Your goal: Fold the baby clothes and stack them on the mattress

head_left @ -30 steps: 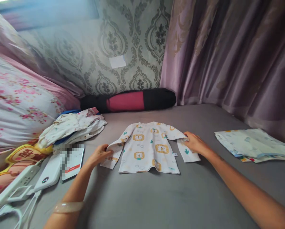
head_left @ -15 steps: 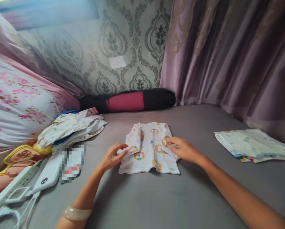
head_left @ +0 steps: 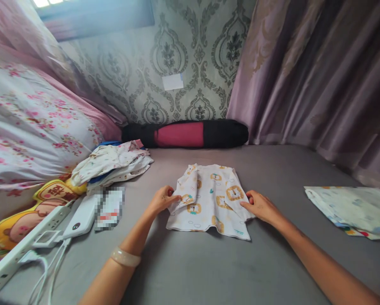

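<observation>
A small white shirt point(head_left: 209, 201) printed with orange lion faces lies on the grey bed sheet point(head_left: 190, 267), its sleeves folded inward over the body. My left hand point(head_left: 163, 200) grips its left side, the thumb lying on the folded sleeve and the fingers curled at the edge. On the opposite side, my right hand point(head_left: 261, 207) pinches the shirt's right edge between thumb and fingers. Part of the hem is raised in a small wrinkle. A pale bangle point(head_left: 125, 257) circles my left wrist.
Piled clothes point(head_left: 113, 163) lie at the left, near a power strip point(head_left: 27, 241), a white power bank point(head_left: 79, 218) and a yellow cushion point(head_left: 21, 228). Folded cloth point(head_left: 352, 209) rests at the right. A black-and-red roll point(head_left: 180, 134) lines the wall beside purple curtains point(head_left: 304, 76).
My right hand has moved from over the right sleeve to the shirt's outer right edge. My left hand has closed on the left side. The whole view has shifted, so things appear farther right.
</observation>
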A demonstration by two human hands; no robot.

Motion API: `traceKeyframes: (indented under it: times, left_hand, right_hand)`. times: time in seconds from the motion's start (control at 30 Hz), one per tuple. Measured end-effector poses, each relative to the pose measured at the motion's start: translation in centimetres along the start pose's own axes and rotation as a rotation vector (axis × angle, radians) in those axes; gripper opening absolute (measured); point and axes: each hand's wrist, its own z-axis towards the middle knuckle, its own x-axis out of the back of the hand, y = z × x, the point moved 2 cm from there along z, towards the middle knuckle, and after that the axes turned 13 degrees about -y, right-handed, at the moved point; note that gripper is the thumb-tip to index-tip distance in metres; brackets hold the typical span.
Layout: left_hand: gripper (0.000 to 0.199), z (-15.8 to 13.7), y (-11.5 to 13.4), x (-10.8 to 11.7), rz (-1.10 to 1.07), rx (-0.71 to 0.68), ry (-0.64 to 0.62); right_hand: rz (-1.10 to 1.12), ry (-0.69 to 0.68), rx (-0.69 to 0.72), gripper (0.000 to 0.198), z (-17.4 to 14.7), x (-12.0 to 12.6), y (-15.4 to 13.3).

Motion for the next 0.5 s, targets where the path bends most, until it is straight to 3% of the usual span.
traceKeyframes:
  times: [0.13, 0.23, 0.37, 0.5]
  left_hand:
    - [0.044, 0.7, -0.1, 0.1, -0.032, 0.015, -0.09]
    - [0.04, 1.2, -0.7, 1.4, -0.146, 0.018, -0.181]
    - [0.039, 1.7, -1.9, 5.8, -0.287, -0.016, -0.123]
    - [0.048, 2.5, -3.6, 11.0, -0.31, -0.074, -0.023]
  right_hand:
    - [0.123, -0.08, 0.005, 0.024, 0.8, 0.2, 0.7]
    - [0.26, -0.12, 0.044, 0.021, 1.1, 2.1, 1.5]
    - [0.332, -0.018, -0.022, 0.017, 1.5, 7.6, 3.8]
    - [0.223, 0.103, -0.062, 0.015, 3.2, 13.0, 7.2]
